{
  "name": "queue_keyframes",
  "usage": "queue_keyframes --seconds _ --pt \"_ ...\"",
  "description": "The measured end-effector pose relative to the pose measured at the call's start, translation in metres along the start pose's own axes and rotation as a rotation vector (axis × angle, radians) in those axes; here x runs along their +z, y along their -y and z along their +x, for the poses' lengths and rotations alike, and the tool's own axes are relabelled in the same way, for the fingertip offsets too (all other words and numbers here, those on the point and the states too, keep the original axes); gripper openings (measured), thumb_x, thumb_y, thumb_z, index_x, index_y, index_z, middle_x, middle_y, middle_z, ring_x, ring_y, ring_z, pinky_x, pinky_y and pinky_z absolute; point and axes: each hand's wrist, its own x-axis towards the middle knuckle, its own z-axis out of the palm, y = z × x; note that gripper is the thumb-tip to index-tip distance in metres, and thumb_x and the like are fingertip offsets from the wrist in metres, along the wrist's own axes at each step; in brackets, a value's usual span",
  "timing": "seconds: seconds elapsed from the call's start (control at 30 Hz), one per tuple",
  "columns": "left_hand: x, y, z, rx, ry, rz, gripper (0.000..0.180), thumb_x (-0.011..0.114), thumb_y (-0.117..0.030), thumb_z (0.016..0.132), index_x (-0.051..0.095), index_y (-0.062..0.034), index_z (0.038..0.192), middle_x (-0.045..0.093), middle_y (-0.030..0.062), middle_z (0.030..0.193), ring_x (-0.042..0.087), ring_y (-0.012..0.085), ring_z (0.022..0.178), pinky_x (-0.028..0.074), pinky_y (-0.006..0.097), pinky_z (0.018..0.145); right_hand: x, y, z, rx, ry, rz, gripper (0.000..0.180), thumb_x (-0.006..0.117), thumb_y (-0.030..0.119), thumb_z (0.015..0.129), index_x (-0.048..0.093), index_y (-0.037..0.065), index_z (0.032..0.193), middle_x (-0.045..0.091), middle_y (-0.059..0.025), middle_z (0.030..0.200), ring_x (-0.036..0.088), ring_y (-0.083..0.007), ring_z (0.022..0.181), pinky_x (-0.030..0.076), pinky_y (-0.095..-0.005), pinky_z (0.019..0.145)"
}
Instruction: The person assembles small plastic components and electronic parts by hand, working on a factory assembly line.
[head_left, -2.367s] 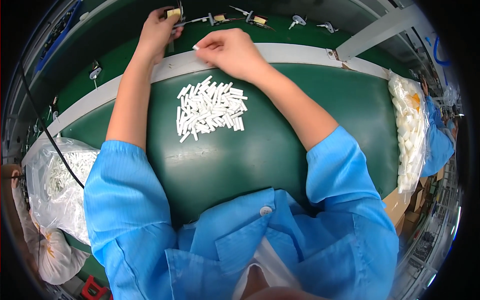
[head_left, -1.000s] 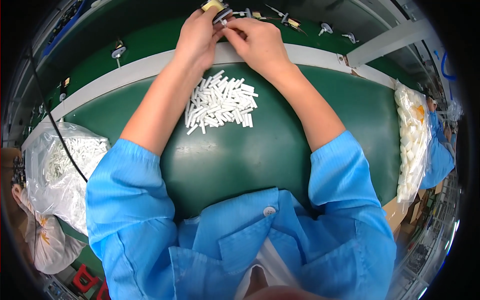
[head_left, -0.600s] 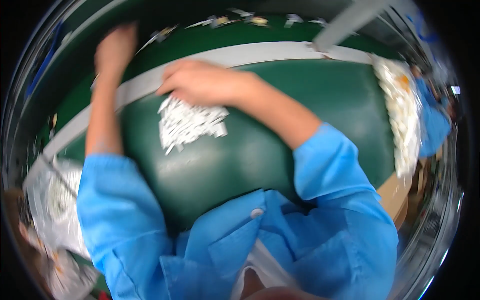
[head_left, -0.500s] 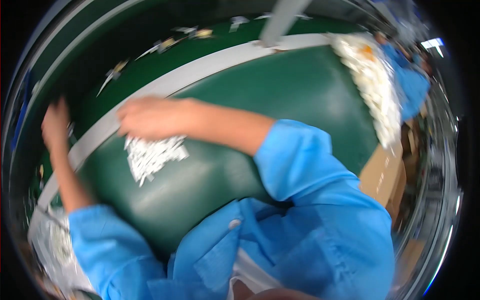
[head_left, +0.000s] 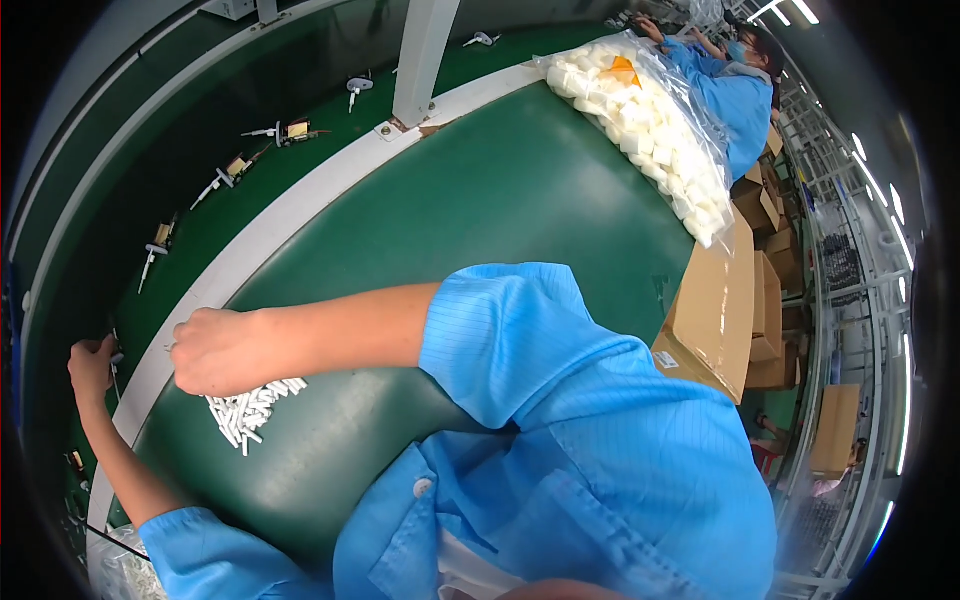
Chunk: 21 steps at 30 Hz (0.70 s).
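Note:
My left hand [head_left: 92, 370] reaches over the dark green strip at the far left. Its fingers are closed on a small pale part [head_left: 117, 358], mostly hidden behind the fingertips. My right hand [head_left: 222, 352] is closed in a pinch above the near side of the white rail. Whatever lies between its fingertips is too small to make out. Just under that hand, a heap of short white tubes [head_left: 245, 412] lies on the green tabletop [head_left: 400, 220], partly covered by the hand.
Beyond the curved white rail [head_left: 290, 185], several small assemblies [head_left: 228, 178] with white stems lie spaced along the green strip. A grey post [head_left: 424, 65] rises from the rail. A clear bag of cream-white pieces [head_left: 645, 125] sits far right, near cardboard boxes [head_left: 710, 310] and a co-worker in blue [head_left: 735, 110].
The view has swung, so the heap and rail sit lower and further left. My left hand, blurred before, now has its fingers closed on a part. My right hand stays by the heap.

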Motion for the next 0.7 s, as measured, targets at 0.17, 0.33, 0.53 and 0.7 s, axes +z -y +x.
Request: queue_keyframes --seconds 0.17,0.33,0.53,0.7 --pt "0.000 0.025 0.010 0.265 -0.087 0.112 0.038 0.064 -0.031 0.082 0.064 0.0032 0.099 0.067 0.0159 0.080 0.065 0.0237 0.073 0.050 0.035 0.067 -0.002 0.018 0.018 -0.040 -0.037 -0.055 0.009 0.062 0.013 0.061 0.062 0.005 0.057 0.061 -0.0100 0.060 0.060 -0.0278 0.065 0.048 -0.0380 0.054" --pt "0.004 -0.025 -0.010 0.142 -0.056 -0.741 0.038 0.048 -0.029 0.095 0.056 0.0013 0.116 0.063 0.0111 0.104 0.061 0.0200 0.100 0.047 0.030 0.083 -0.015 0.003 0.023 0.143 -0.139 0.165 0.005 0.061 0.009 0.063 0.064 0.004 0.064 0.063 -0.0135 0.065 0.064 -0.0294 0.065 0.051 -0.0381 0.061" --pt "0.022 -0.103 -0.057 0.221 0.608 -2.016 0.023 0.037 -0.014 0.098 0.043 0.0040 0.112 0.054 0.0147 0.096 0.050 0.0166 0.075 0.045 0.028 0.064 -0.014 -0.050 0.005 0.721 -0.330 1.264 0.023 0.067 0.002 0.074 0.065 -0.009 0.094 0.067 -0.0139 0.077 0.065 -0.0152 0.064 0.053 -0.0244 0.061" --pt "0.033 -0.116 -0.080 0.142 0.545 -2.166 0.016 0.033 -0.013 0.099 0.042 -0.0001 0.102 0.050 0.0125 0.093 0.036 0.0108 0.061 0.032 0.024 0.052 -0.008 -0.049 0.005 0.734 -0.274 1.039 0.018 0.069 0.009 0.077 0.067 -0.006 0.088 0.067 -0.0089 0.074 0.064 -0.0115 0.062 0.053 -0.0221 0.060"
